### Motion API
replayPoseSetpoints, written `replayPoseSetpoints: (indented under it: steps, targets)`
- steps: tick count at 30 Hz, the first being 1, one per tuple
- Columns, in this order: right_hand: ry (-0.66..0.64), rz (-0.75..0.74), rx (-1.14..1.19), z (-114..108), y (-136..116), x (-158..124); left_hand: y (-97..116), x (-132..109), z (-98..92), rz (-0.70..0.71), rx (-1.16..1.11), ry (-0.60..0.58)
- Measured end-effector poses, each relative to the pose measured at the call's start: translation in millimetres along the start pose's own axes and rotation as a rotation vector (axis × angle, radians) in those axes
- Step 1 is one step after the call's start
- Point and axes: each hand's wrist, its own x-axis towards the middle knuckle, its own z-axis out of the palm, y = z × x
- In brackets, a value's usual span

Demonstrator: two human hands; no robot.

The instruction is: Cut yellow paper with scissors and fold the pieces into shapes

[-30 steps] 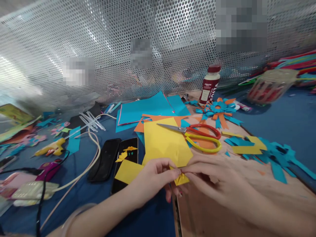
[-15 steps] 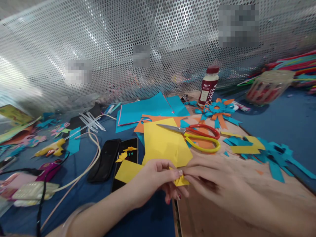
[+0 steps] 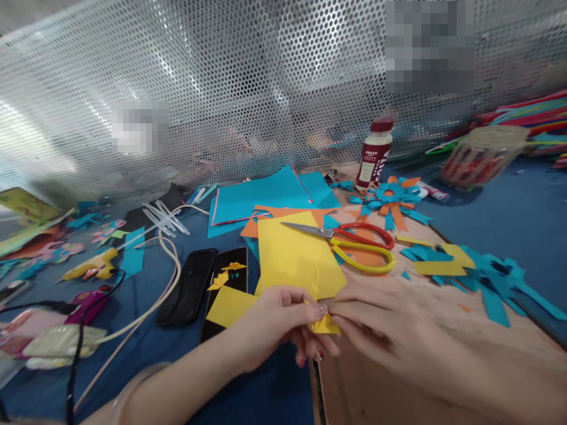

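Note:
A small folded yellow paper piece [image 3: 326, 324] is pinched between the thumb and fingers of my left hand [image 3: 295, 316]. My right hand [image 3: 376, 316] meets it from the other side, fingers closed on the same piece; its fingertips partly hide the fold. Just beyond both hands lies a larger yellow sheet [image 3: 287, 254]. Scissors [image 3: 331, 233] with one red and one yellow handle rest across that sheet, blades pointing left. Another yellow piece [image 3: 230, 306] lies beside my left forearm, over a phone [image 3: 241, 277] that carries two small yellow cutouts.
Blue sheets [image 3: 257, 198] lie behind the yellow one. A bottle [image 3: 374, 154] stands by a blue-and-orange paper flower [image 3: 390, 195]. At the right are blue cutouts [image 3: 496, 277] and a clear jar [image 3: 485, 156]. A yellow glue gun [image 3: 95, 265] and cables lie at the left.
Both hands have stayed nearly in place on the small yellow piece. My right fingers have shifted very slightly to the right.

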Motion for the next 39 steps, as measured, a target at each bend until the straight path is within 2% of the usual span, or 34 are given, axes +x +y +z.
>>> replayPoseSetpoints:
  steps: [16, 21, 35, 39]
  targets:
    - [0.003, 0.025, -0.007, 0.4, -2.0, 1.6, -0.8, -0.9, 0.0, -0.014, -0.007, -0.005]
    - [0.045, 0.041, 0.009, 1.8, -3.5, 0.8, -2.3, -0.4, -1.0, -0.010, -0.015, 0.004]
    - [0.005, 0.014, 0.016, -1.4, -3.2, 3.1, -1.2, -1.1, -0.6, -0.010, -0.011, -0.001]
    - [0.014, 0.049, 0.017, 0.6, -4.0, 2.0, -1.6, -0.8, -1.3, -0.003, -0.008, -0.001]
